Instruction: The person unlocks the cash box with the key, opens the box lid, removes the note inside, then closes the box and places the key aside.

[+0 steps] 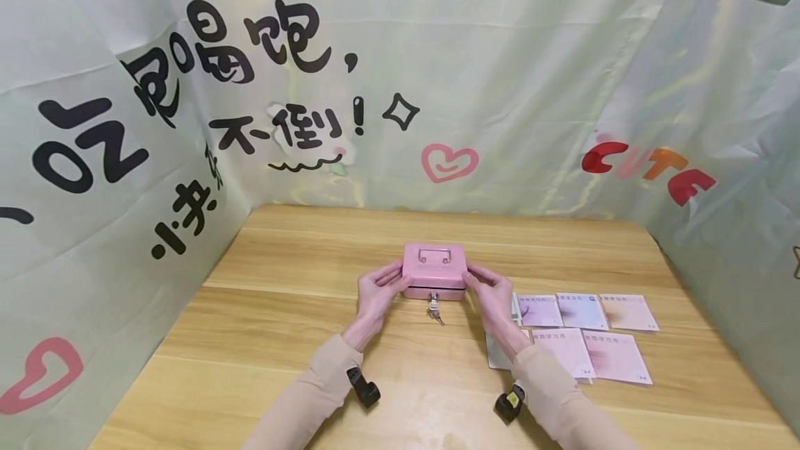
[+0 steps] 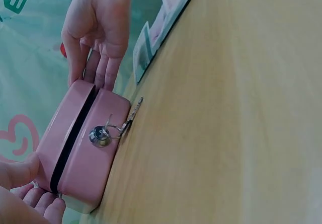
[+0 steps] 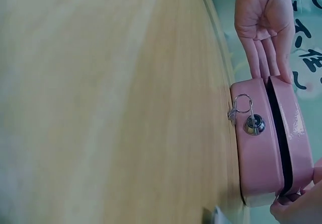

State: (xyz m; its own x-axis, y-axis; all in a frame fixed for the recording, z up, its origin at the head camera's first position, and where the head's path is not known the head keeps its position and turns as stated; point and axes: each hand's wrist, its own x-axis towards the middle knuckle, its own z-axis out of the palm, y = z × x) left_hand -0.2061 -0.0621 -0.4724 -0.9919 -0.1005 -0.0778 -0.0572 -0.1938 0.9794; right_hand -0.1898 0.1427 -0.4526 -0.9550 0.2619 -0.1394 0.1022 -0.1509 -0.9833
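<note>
A small pink metal cash box (image 1: 434, 271) stands on the wooden table, its lid slightly raised with a dark gap along the front. My left hand (image 1: 377, 295) holds its left end, the thumb on the lid and the fingers by the side, as the left wrist view shows the hand (image 2: 22, 189). At the opposite end my right hand (image 1: 490, 295) grips in the same way, thumb on the lid's corner. A key in the front lock (image 3: 254, 125) carries a ring with further keys (image 1: 435, 312) hanging from it. The wire handle (image 1: 434, 255) lies flat on the lid.
Several pastel printed paper notes (image 1: 617, 357) lie in two rows on the table (image 1: 281, 353) to the right, partly under my right forearm. Printed curtains (image 1: 387, 75) enclose the table at the back and sides. Each wrist wears a small black camera (image 1: 364, 387).
</note>
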